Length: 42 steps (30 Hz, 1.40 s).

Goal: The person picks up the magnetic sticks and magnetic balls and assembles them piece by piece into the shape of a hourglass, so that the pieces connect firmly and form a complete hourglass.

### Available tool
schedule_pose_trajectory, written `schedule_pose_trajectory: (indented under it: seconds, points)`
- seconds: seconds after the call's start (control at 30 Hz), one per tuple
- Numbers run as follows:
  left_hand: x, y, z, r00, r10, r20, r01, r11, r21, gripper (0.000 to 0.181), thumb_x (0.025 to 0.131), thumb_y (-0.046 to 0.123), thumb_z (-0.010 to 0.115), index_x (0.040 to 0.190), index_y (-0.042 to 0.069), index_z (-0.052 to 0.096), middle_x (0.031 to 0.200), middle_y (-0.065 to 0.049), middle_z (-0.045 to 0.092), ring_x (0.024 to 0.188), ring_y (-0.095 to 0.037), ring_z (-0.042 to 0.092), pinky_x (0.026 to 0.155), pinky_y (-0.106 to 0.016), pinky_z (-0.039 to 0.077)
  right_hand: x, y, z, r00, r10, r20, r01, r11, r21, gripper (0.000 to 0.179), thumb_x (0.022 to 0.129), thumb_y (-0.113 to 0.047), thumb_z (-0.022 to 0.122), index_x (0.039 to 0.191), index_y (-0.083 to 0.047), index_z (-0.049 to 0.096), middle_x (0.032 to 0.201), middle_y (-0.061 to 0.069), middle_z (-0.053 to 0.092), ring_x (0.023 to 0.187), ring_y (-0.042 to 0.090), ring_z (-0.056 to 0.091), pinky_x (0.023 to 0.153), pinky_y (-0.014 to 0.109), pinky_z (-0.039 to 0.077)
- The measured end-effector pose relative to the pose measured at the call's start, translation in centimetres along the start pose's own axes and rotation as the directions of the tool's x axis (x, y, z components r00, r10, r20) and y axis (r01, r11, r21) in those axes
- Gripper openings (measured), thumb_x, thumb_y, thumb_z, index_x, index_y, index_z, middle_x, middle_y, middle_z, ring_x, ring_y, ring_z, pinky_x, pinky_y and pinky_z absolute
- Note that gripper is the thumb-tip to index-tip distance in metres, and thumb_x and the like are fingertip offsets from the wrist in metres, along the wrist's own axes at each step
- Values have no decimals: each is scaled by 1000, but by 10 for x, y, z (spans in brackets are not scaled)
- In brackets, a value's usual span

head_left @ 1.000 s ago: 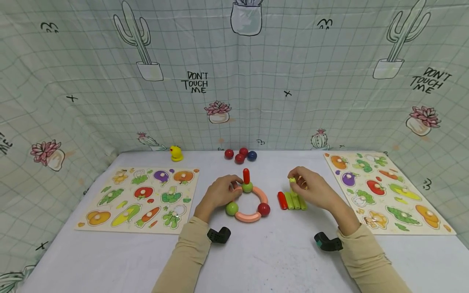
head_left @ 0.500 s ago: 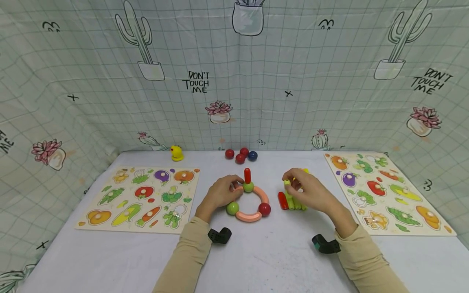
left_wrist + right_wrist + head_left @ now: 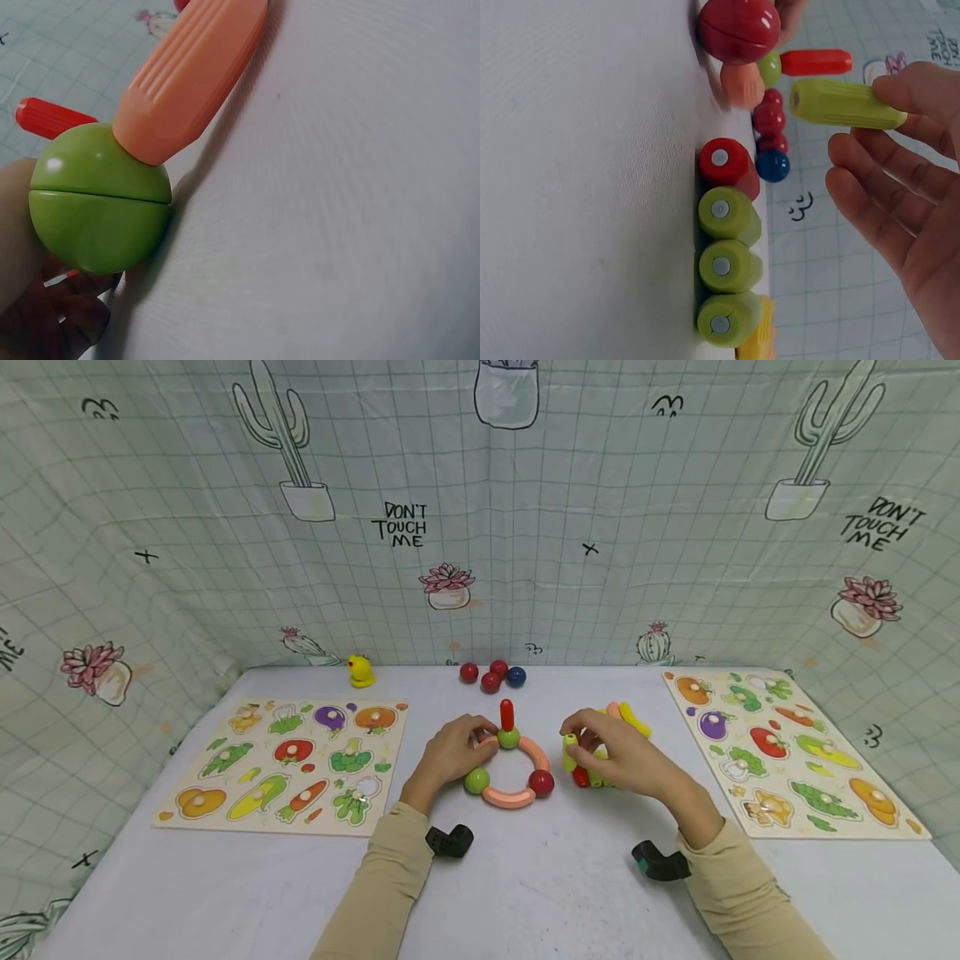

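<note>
A ring of curved orange rods [image 3: 508, 799] joined by balls lies mid-table. It has a green ball [image 3: 476, 781] at lower left, a red ball [image 3: 542, 782] at right, and another green ball at the top with a red stick [image 3: 507, 716] standing upright on it. My left hand [image 3: 450, 752] holds the ring at its upper-left orange rod, which the fingers mostly cover. Between thumb and fingers, my right hand [image 3: 626, 752] pinches a light green stick [image 3: 844, 103] upright, above the table. Below it lie a red stick [image 3: 724, 161] and several green sticks [image 3: 731, 266] side by side, metal discs on their ends.
Vegetable puzzle boards lie at left [image 3: 273, 768] and right [image 3: 795, 756]. At the back are a yellow duck [image 3: 362, 672], several red balls [image 3: 491, 682] and a blue ball [image 3: 516, 677]. A yellow rod [image 3: 635, 721] lies beyond my right hand.
My right hand has lifted the green stick from the row and moved left with it, toward the ring. The left hand and the ring have stayed in place.
</note>
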<state>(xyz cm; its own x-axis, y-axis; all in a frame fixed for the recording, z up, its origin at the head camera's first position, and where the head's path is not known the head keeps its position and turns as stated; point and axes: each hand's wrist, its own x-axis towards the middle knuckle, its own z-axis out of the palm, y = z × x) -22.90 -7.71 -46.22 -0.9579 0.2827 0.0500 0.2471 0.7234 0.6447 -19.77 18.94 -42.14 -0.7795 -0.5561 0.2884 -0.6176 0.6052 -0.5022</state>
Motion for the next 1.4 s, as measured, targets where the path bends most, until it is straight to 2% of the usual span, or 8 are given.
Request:
schedule_pose_trajectory:
  seconds: [0.3,0.57,0.7,1.13,1.4]
  points:
    - [0,0,0,1000,-23,-9,23,1000,-3,23,87,29,64,107,18,67,86,1,56,71,-13,46,57,-25,32,3,-9,2,1000,-4,18,5,1000,-7,21,89,-17,65,108,-13,59,95,-8,62,84,5,55,73,27,51]
    - [1,0,1,999,-32,-6,32,999,6,23,88,30,64,107,18,67,85,1,55,70,-13,45,56,-25,32,5,-14,8,997,-72,-16,72,997,23,23,87,-16,67,108,-12,59,99,-5,63,84,5,56,69,26,52]
    - [2,1,1,999,-30,-9,31,999,20,23,88,30,64,107,18,67,85,1,55,69,-13,45,55,-25,32,5,-15,11,997,-80,-7,80,997,19,25,87,-16,68,109,-14,58,100,-6,63,84,4,55,69,23,51]
    - [3,0,3,1000,-26,-7,26,999,30,23,88,30,64,107,18,67,84,1,55,70,-13,45,56,-25,32,4,-16,11,998,-46,41,46,999,20,28,87,-19,67,113,-13,58,101,-5,63,83,5,55,67,23,51]
    - [2,-5,-4,999,27,36,-27,1000,-8,25,88,24,63,111,13,64,86,-1,57,72,-13,47,61,-24,36,1,-8,1,991,62,120,-63,998,2,32,89,-17,64,119,-14,56,106,1,63,88,9,57,73,25,52]
